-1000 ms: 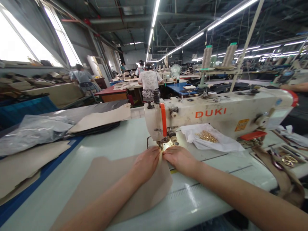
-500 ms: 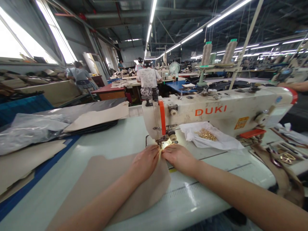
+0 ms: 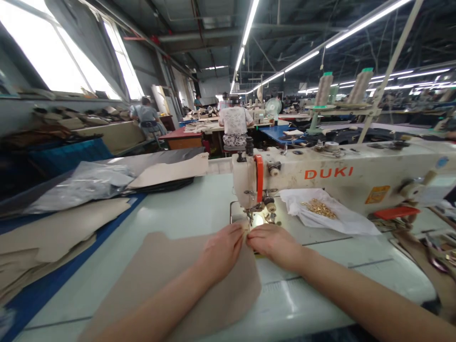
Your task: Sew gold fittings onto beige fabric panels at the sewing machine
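Observation:
A beige flat panel (image 3: 171, 266), leather or fabric, lies on the pale sewing table in front of the white sewing machine (image 3: 327, 161). My left hand (image 3: 223, 249) rests on the panel, fingers closed at its far edge just in front of the presser foot (image 3: 250, 214). From the other side, my right hand (image 3: 274, 242) pinches the same edge, its fingertips almost meeting the left ones. A small lamp lights the spot beside the needle. My fingers hide the exact stitching point and whatever small part may lie there.
A white bag (image 3: 331, 216) with small gold metal pieces (image 3: 318, 208) lies under the machine arm. Beige panels (image 3: 64, 230) and a clear plastic bag (image 3: 89, 183) are at the left. Thread cones (image 3: 324, 89) stand behind; co-workers (image 3: 235, 121) sit farther off.
The view has swung left and up, so the machine and table appear farther right and lower. Both hands keep hold of the panel's edge, slightly farther from the presser foot.

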`<state>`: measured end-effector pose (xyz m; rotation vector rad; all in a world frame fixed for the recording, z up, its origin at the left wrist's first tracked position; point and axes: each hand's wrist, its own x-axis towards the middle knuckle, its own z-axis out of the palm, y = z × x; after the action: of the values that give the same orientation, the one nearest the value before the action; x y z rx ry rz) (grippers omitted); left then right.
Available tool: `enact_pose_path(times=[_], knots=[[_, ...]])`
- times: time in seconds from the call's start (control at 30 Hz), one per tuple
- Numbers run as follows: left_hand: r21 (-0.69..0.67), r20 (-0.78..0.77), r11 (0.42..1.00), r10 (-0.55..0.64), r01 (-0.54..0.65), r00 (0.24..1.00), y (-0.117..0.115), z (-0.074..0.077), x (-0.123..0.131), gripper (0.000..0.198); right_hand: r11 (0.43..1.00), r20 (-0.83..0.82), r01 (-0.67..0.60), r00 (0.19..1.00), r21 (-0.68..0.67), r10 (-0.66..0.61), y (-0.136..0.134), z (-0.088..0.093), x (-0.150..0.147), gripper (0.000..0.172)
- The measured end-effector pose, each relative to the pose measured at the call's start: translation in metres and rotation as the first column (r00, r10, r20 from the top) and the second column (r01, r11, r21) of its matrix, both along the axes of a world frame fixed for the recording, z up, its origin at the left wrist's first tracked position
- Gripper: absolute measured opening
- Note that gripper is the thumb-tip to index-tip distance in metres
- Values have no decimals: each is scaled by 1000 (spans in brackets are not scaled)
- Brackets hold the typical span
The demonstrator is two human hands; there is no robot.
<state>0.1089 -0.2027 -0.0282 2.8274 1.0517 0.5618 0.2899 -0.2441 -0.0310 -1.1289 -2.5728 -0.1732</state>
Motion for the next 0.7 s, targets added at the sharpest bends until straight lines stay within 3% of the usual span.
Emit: enact_pose_path(times=[0.17, 0.27, 0.37, 0.43, 0.5, 0.57, 0.63, 0.7], knots=[[-99, 11, 993, 65, -64, 998, -38, 9, -28, 32, 984, 9, -154, 988, 84, 154, -14, -1, -16, 19], [-163, 5, 983, 87, -85, 996, -70, 18, -44, 45, 980, -34, -171, 984, 99, 175, -20, 1, -18, 18], [-229, -80, 972, -78, 58, 994, -102, 11, -66, 72, 980, -97, -160, 980, 117, 171, -23, 0, -15, 22], [-273, -142, 957, -137, 94, 980, -115, 1, -86, 73, 978, -130, -158, 976, 137, 176, -23, -1, -13, 25], [-273, -139, 962, -11, -28, 990, -118, -4, -111, 65, 975, -166, -145, 971, 167, 173, -23, -3, -11, 28], [-261, -66, 931, 246, -255, 967, -109, 4, -137, 45, 975, -220, -113, 963, 190, 155, -24, -5, -11, 29], [-241, 17, 828, 525, -506, 851, -90, 28, -161, 38, 979, -279, -71, 952, 192, 124, -24, -6, -12, 28], [-84, 142, 694, 719, -716, 680, -63, 61, -176, 43, 983, -317, -43, 943, 176, 98, -24, -8, -13, 27]])
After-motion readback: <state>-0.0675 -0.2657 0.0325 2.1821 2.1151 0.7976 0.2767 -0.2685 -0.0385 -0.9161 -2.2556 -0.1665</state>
